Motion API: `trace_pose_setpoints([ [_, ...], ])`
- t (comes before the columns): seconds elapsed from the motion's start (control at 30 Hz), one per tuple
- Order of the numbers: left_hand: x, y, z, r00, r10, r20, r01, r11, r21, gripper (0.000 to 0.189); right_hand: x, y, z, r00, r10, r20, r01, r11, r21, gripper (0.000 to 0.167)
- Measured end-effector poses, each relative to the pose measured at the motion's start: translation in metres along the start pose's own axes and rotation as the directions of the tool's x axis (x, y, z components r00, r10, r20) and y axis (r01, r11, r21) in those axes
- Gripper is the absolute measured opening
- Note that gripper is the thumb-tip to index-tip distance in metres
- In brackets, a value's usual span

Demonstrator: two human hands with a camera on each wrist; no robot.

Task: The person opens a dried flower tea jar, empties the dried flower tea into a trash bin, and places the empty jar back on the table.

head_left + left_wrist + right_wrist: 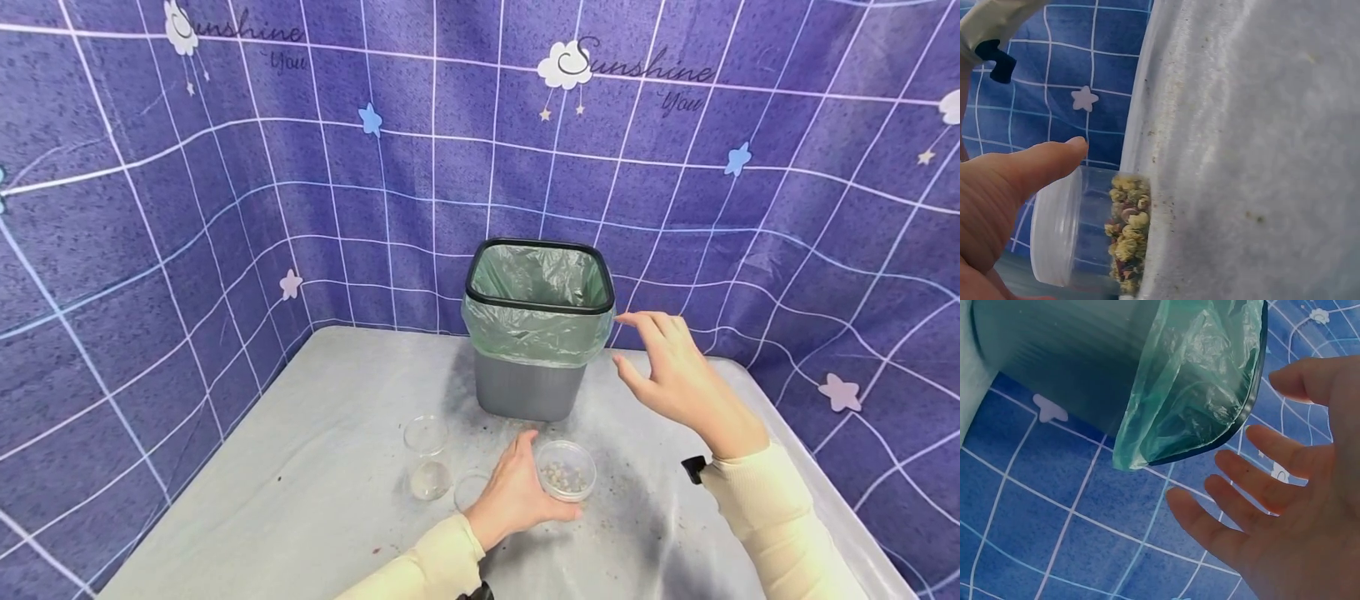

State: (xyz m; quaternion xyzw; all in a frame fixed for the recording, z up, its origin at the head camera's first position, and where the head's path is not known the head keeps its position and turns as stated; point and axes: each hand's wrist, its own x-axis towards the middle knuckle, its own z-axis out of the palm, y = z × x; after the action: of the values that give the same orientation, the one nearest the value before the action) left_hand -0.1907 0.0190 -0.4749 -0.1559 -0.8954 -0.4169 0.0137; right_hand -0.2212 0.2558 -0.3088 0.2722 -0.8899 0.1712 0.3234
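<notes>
My left hand (pixel 517 492) curves round a clear round plastic jar (pixel 576 457), thumb on the near side and fingers on the far side. The jar stands on the table, with dried yellowish flower buds (pixel 1129 228) in its bottom. In the left wrist view, a finger lies by the jar's pale upper rim. My right hand (pixel 671 375) is raised beside the bin with its fingers spread, holding nothing. The grey bin (pixel 528 392) has a black rim and a green plastic liner (pixel 536 337). In the right wrist view, the fingertips point toward the liner, apart from it.
Left of my left hand, clear round pieces (pixel 426 435) lie on the pale covered table (pixel 330 467), one partly hidden by that hand. Small dark crumbs are scattered on the cover. A blue-purple gridded curtain (pixel 375 200) hangs behind and along both sides.
</notes>
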Motion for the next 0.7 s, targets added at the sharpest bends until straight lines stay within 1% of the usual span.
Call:
trace_pose_setpoints([
  [0.13, 0.002, -0.002, 0.003, 1.000, -0.003, -0.012, 0.004, 1.000, 0.021, 0.118, -0.006, 0.003, 0.004, 1.000, 0.003, 0.022, -0.003, 1.000, -0.002, 0.045],
  [0.23, 0.003, -0.004, 0.005, 1.000, -0.011, -0.008, 0.011, 0.999, 0.032, 0.112, -0.012, 0.007, 0.011, 0.999, 0.002, 0.042, -0.002, 1.000, -0.007, 0.044],
  [0.4, 0.003, -0.007, 0.008, 1.000, -0.003, 0.008, 0.003, 1.000, 0.011, 0.102, -0.024, 0.012, 0.023, 0.995, 0.034, 0.089, -0.032, 0.999, -0.022, 0.045],
  [0.53, 0.004, -0.007, 0.009, 1.000, -0.019, 0.012, 0.018, 1.000, 0.004, 0.099, -0.033, 0.014, 0.033, 0.990, 0.055, 0.131, -0.053, 0.998, -0.018, 0.045],
  [0.7, 0.005, -0.006, 0.013, 0.999, -0.040, 0.026, 0.040, 0.999, 0.005, 0.099, -0.043, 0.014, 0.043, 0.984, 0.072, 0.165, -0.072, 0.997, -0.008, 0.040],
])
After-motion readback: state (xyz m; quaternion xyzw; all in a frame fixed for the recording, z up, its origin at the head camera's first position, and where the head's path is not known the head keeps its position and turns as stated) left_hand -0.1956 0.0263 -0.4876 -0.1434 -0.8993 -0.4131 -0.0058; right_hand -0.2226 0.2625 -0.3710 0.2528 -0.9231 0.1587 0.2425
